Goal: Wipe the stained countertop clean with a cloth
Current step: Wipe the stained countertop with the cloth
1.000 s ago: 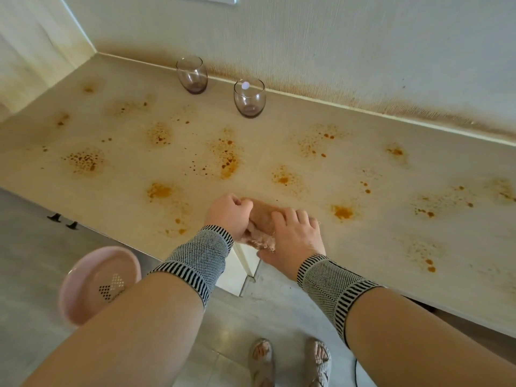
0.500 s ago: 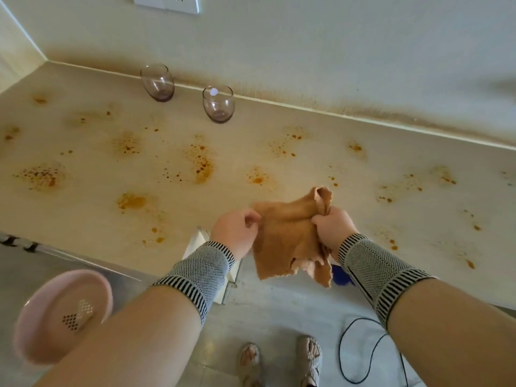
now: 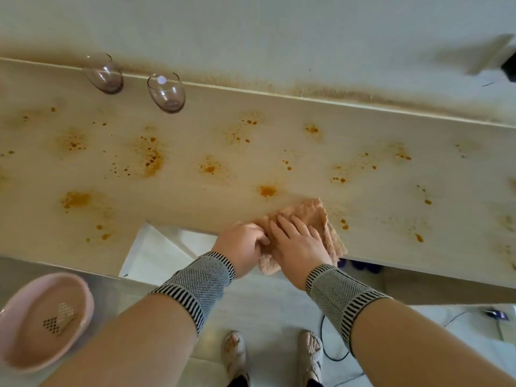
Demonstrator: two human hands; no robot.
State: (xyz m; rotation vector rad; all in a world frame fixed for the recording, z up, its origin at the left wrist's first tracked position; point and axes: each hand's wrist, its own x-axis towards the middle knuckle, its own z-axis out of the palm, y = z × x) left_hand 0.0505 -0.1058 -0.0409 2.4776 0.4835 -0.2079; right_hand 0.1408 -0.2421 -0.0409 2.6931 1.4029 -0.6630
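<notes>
Wiping is only starting: the cloth (image 3: 308, 219) is pressed flat at the countertop (image 3: 363, 129) front edge by the right hand (image 3: 297, 241), fingers straight, its corner pinched by the left hand (image 3: 241, 244). A sweep toward the nearest stain (image 3: 267, 190) seems called for.

Grey striped-cuff wrist sleeves (image 3: 199, 286); perhaps sandals (image 3: 236, 356).

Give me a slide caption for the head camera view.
Both hands, left hand and right hand, set a tan cloth on the orange-stained countertop near two glasses.
</notes>
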